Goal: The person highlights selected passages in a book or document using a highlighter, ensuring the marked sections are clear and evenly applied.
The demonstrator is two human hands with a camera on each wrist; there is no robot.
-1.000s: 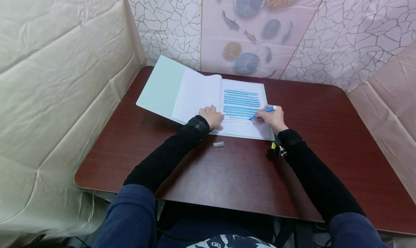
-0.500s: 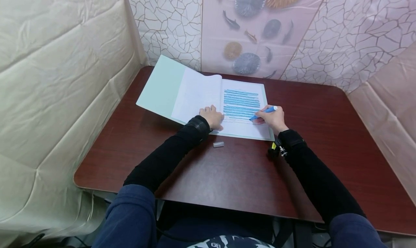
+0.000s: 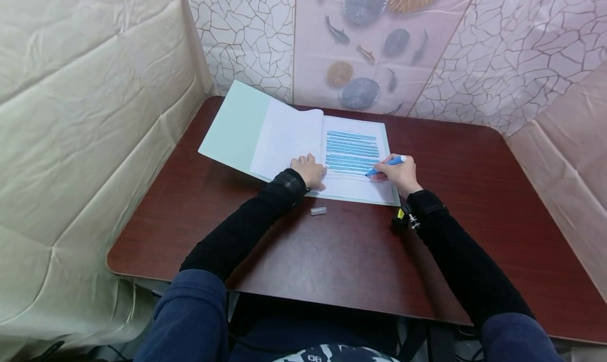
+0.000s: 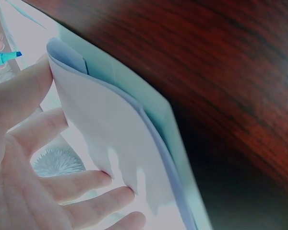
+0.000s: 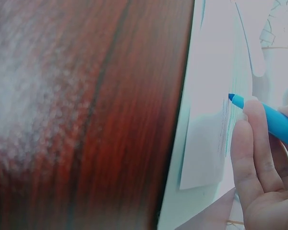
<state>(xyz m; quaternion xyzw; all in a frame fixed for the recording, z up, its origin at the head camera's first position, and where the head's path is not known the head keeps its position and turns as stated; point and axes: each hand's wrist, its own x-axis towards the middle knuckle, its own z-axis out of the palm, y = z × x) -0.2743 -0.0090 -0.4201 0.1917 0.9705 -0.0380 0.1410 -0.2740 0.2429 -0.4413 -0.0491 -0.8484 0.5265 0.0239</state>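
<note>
My right hand point(image 3: 400, 175) pinches a blue highlighter point(image 3: 386, 164), its dark blue tip at the printed lines low on the right page point(image 3: 365, 189). Most text lines above it are covered in blue strokes. In the right wrist view the highlighter point(image 5: 281, 125) slants down to the paper between thumb and fingers. My left hand point(image 3: 309, 171) rests with spread fingers on the left page point(image 3: 289, 138) beside the fold. The pages lie in an open pale green folder point(image 3: 234, 125). In the left wrist view the left fingers point(image 4: 93, 184) lie against the curved sheet.
A small grey cap-like piece point(image 3: 319, 211) lies on the brown table point(image 3: 351, 256) in front of the folder. A black device with a yellow patch point(image 3: 400, 218) hangs under the right wrist. Patterned cloth point(image 3: 360, 46) stands behind the table, and cream cloth point(image 3: 95, 114) on the left.
The highlighter and right hand have shifted slightly to the right along the line. The left hand and folder stay where they were.
</note>
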